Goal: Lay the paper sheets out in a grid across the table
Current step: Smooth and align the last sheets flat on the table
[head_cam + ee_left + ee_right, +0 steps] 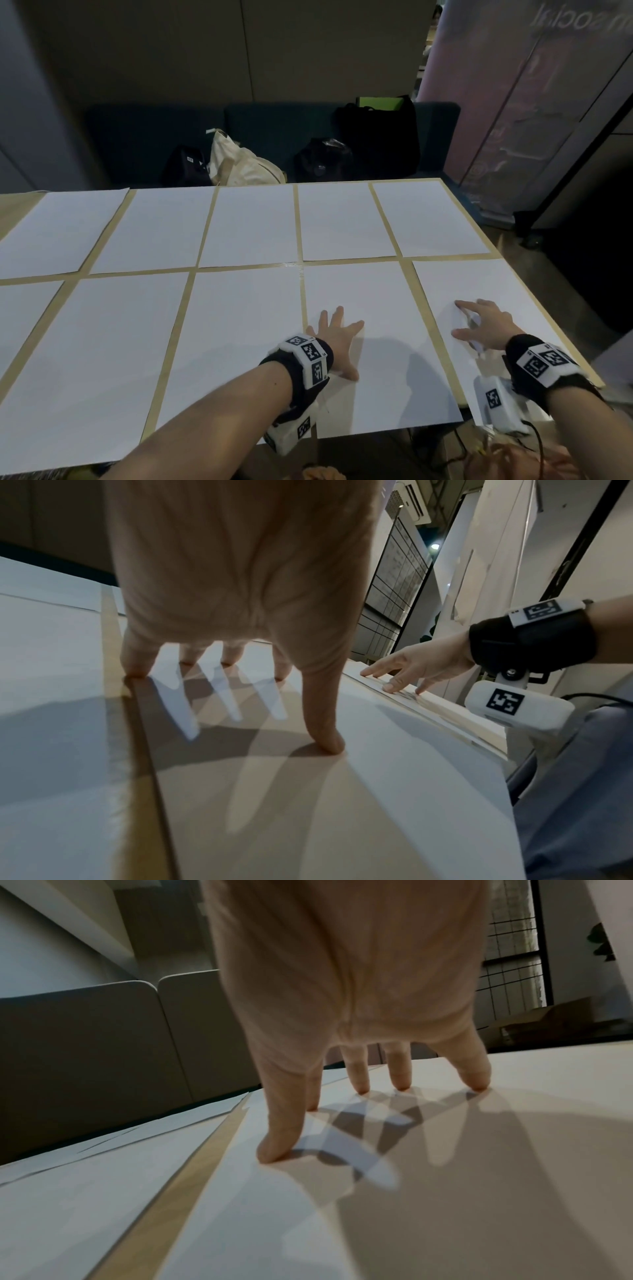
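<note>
White paper sheets lie in two rows on the wooden table (137, 273), with narrow strips of wood showing between them. My left hand (337, 337) (240, 631) rests with spread fingers on the fourth near-row sheet (373, 387) (377, 791), close to its left edge. My right hand (479, 323) (359, 1015) (411, 664) stands arched on the rightmost near-row sheet (496, 284) (479, 1191), touching it with spread fingertips (476, 1080). Neither hand holds anything. The paper under the right fingers looks slightly raised.
Beyond the far table edge a dark sofa holds a cream tote bag (239, 164) and black bags (323, 159) (380, 137). A tall banner (531, 102) stands at the right. The table's right edge (582, 359) runs close to my right wrist. Cables (479, 448) hang below.
</note>
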A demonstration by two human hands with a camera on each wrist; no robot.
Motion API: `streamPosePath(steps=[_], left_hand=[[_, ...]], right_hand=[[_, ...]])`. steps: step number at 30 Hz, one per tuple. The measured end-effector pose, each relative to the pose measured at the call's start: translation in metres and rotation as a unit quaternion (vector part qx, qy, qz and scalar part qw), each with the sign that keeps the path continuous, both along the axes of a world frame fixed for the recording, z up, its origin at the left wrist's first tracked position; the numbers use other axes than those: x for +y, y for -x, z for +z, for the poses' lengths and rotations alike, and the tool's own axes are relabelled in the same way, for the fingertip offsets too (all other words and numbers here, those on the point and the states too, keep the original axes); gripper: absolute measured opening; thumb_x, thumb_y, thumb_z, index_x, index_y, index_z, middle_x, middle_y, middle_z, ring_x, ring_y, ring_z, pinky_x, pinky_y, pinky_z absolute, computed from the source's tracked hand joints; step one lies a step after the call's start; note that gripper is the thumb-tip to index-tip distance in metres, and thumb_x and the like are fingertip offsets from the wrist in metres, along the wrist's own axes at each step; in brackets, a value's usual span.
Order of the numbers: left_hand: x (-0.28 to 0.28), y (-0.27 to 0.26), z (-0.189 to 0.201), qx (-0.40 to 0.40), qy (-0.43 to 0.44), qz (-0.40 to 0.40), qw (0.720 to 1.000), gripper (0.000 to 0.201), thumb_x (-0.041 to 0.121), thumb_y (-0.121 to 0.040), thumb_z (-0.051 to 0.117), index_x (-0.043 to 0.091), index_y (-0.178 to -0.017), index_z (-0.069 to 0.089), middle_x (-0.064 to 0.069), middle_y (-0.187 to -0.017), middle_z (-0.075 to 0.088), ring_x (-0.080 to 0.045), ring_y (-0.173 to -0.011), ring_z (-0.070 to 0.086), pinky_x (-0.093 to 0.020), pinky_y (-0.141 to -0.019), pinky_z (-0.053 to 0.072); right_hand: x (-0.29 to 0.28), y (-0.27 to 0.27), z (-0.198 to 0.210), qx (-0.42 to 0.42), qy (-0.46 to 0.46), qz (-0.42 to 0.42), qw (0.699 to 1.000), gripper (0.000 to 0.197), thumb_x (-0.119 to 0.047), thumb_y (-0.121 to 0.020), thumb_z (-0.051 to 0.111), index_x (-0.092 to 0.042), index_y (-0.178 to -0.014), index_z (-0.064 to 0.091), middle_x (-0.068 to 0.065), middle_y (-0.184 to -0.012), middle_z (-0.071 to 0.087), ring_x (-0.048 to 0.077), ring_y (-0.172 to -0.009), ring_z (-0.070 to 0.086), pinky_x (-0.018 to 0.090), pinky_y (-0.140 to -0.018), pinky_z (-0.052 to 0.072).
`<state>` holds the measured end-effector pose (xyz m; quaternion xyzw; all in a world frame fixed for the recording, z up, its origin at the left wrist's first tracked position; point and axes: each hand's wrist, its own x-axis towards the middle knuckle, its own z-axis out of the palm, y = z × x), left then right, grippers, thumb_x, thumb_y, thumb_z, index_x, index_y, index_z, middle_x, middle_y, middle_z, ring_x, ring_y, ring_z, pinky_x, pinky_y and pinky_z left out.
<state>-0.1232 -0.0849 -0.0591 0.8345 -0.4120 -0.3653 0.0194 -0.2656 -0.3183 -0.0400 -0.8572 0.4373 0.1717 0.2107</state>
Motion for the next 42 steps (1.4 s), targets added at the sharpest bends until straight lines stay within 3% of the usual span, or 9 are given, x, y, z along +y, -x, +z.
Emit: streamPosePath(steps=[9, 28, 42], left_hand=[[0.000, 0.000, 0.002, 0.005, -0.003, 0.009, 1.000, 0.097, 0.029, -0.079, 0.070, 0.033, -0.150, 0.004, -0.005, -0.159, -0.020, -0.033, -0.146, -0.019, -0.060, -0.117, 0.001], [0.000, -0.001, 0.005, 0.010, 0.003, 0.016, 1.000, 0.092, 0.028, -0.080, 0.069, 0.035, -0.150, 0.009, -0.005, -0.160, -0.018, -0.031, -0.146, -0.019, -0.058, -0.117, -0.001], [-0.002, 0.002, 0.006, 0.005, 0.009, 0.027, 1.000, 0.091, 0.024, -0.079, 0.069, 0.033, -0.150, 0.012, -0.005, -0.160, -0.013, -0.030, -0.147, -0.016, -0.056, -0.117, 0.003]], right_hand=[[0.001, -0.002, -0.006, -0.014, -0.013, -0.014, 1.000, 0.070, -0.032, -0.083, 0.067, -0.028, -0.144, 0.032, 0.011, -0.155, 0.019, 0.039, -0.139, 0.020, 0.045, -0.113, 0.022], [-0.002, -0.006, -0.010, -0.013, -0.002, -0.011, 1.000, 0.070, -0.035, -0.080, 0.069, -0.026, -0.142, 0.037, 0.014, -0.151, 0.027, 0.038, -0.136, 0.028, 0.042, -0.113, 0.021], [-0.006, -0.005, -0.013, -0.039, -0.008, -0.022, 0.999, 0.071, -0.031, -0.078, 0.072, -0.022, -0.140, 0.040, 0.012, -0.153, 0.025, 0.037, -0.139, 0.023, 0.044, -0.113, 0.021]])
